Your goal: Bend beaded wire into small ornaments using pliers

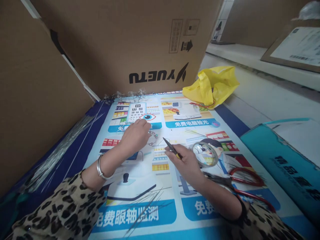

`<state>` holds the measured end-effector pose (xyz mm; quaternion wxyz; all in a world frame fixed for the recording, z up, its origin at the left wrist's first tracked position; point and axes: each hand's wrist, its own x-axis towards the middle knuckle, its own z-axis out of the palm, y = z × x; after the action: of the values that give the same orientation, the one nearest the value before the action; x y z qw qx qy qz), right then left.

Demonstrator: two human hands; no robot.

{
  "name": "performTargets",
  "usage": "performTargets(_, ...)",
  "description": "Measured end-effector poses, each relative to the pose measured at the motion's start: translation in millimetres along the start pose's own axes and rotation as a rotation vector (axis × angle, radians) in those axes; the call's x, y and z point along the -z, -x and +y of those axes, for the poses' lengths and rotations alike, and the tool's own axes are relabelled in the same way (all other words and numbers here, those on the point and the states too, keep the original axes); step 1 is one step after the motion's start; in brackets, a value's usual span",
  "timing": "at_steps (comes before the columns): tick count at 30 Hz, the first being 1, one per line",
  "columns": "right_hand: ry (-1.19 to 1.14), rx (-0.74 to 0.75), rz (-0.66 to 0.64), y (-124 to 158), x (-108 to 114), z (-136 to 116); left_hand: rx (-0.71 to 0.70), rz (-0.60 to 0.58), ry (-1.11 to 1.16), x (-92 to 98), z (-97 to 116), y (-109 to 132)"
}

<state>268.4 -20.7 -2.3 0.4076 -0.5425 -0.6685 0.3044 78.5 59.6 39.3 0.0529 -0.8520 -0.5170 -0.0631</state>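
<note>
My left hand (136, 138) is closed, its fingertips pinched downward over the printed sheet. A thin loop of wire with small pinkish beads (155, 136) comes out beside these fingers; the exact grip is hidden behind the hand. In my right hand (186, 163) is a pair of needle-nose pliers (170, 145) with dark pointed jaws and a bit of yellow handle showing. The jaws point up and left towards the beaded wire, apart from it. Just right of that hand sits a round clear dish (205, 155) with small pieces in it.
Red-handled scissors (246, 178) lie by my right forearm. Loose wires (146, 206) are on the printed sheet (166, 186), and a wire bundle (60, 150) lies left. Beaded wire pieces (135, 96) rest before a tall carton (140, 43). A yellow bag (212, 86) and teal box (282, 160) stand right.
</note>
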Motion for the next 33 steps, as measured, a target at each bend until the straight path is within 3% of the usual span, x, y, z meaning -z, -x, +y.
performTargets(4,0.001,0.004,-0.002,0,0,1,0.157,-0.226,-0.072,2.4,1,8)
performTargets(6,0.000,0.011,-0.002,0,-1,1,0.183,-0.277,-0.079,-2.4,0,8)
performTargets(19,0.042,0.032,0.003,1,-2,2,0.191,-0.148,0.039,-20.4,-5,4)
performTargets(24,0.032,0.038,0.014,1,-2,2,0.171,-0.175,0.052,-24.4,-5,-5)
performTargets(33,0.000,0.043,0.026,0,-1,3,0.115,-0.063,0.223,-6.2,2,12)
